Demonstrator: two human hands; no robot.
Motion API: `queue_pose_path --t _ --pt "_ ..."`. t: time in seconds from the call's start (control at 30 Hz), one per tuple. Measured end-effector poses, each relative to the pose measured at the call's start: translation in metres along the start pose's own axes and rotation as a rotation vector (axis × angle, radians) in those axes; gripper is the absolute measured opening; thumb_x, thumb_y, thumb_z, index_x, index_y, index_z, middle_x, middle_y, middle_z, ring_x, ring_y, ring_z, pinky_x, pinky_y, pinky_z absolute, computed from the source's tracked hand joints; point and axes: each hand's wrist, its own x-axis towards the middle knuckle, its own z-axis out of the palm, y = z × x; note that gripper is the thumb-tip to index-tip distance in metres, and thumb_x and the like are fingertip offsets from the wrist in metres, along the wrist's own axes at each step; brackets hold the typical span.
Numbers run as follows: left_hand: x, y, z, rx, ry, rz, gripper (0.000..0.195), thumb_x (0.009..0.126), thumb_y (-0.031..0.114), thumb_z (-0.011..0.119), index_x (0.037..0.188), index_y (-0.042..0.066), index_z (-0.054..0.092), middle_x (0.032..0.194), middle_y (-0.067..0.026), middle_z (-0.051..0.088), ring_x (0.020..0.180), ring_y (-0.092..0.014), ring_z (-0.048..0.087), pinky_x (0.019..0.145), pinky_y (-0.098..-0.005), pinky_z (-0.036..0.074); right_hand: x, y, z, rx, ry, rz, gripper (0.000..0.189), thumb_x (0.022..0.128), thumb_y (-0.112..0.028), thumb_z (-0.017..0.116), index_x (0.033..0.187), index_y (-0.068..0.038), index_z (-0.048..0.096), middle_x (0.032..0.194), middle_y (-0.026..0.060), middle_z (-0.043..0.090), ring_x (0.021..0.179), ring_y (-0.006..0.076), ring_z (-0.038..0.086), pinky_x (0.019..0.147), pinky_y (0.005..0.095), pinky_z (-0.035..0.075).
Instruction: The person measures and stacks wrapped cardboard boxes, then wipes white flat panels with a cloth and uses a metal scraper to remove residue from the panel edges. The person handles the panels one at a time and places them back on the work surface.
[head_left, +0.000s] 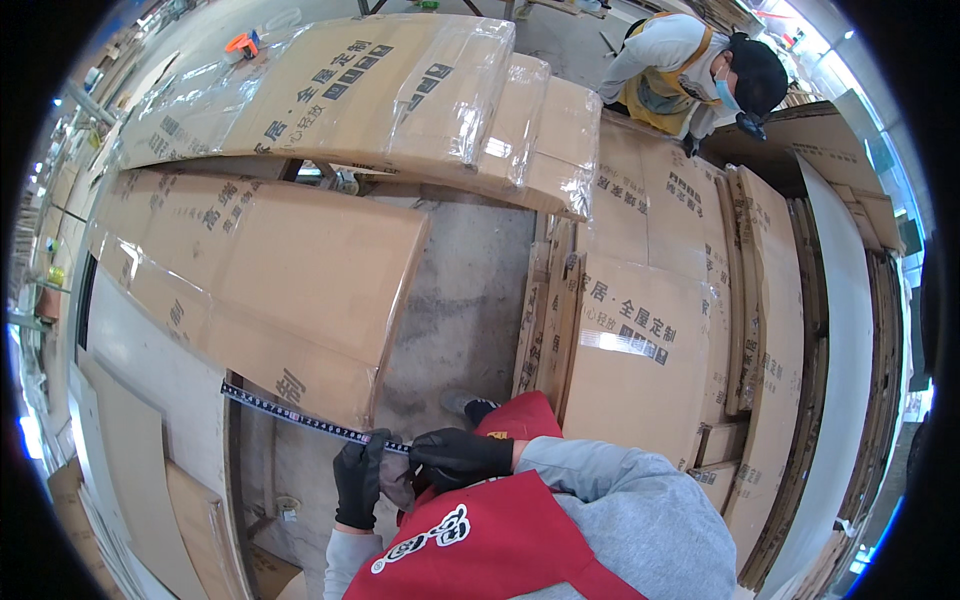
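A black tape measure blade (300, 418) with white markings runs out to the left. Its far end lies by the edge of a white-topped bench (161, 367). My left hand (355, 484), in a black glove, grips the blade part way along. The near part of the blade runs into my right hand (463, 456), gloved too, its fingers closed around it; the tape's case is not plainly seen. Just beyond the blade lies a large cardboard-wrapped flat package (300, 262), its near corner close to my left hand.
Taped flat packages (360, 97) lie stacked across the far side, an orange tape dispenser (242, 46) on top. More cardboard packages (637, 375) stand to my right. A masked co-worker (675, 75) leans over the stack at the far right. Concrete floor (465, 300) shows between.
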Motion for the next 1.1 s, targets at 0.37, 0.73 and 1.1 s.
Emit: queue_pose_path --t 0.37,0.73,1.1 --pt "0.001 -0.014 0.002 -0.224 -0.001 -0.043 0.023 0.093 0.018 0.058 0.096 -0.003 0.067 0.083 -0.0100 0.069 0.075 -0.016 0.064 0.070 -0.0296 0.051 0.006 0.013 0.001 -0.213 -0.013 -0.188 0.024 0.095 -0.022 0.045 0.087 -0.002 0.057 0.082 0.0203 0.058 0.072 0.0336 0.054 0.066 0.0412 0.044" --pt "0.003 -0.003 0.005 -0.293 -0.035 -0.081 0.020 0.091 0.014 0.061 0.100 -0.004 0.065 0.088 -0.0102 0.067 0.080 -0.017 0.063 0.071 -0.0301 0.051 0.000 0.012 -0.005 -0.214 -0.062 -0.076 0.012 0.087 -0.003 0.046 0.094 0.001 0.055 0.088 0.0180 0.056 0.078 0.0321 0.058 0.072 0.0380 0.048" --pt "0.009 -0.009 0.009 -0.245 -0.026 -0.080 0.020 0.092 0.014 0.059 0.098 -0.004 0.066 0.085 -0.0097 0.069 0.077 -0.015 0.064 0.071 -0.0291 0.051 -0.001 -0.001 -0.009 -0.124 -0.011 -0.024 0.031 0.096 -0.029 0.045 0.090 -0.001 0.058 0.084 0.0168 0.060 0.075 0.0279 0.057 0.071 0.0380 0.045"
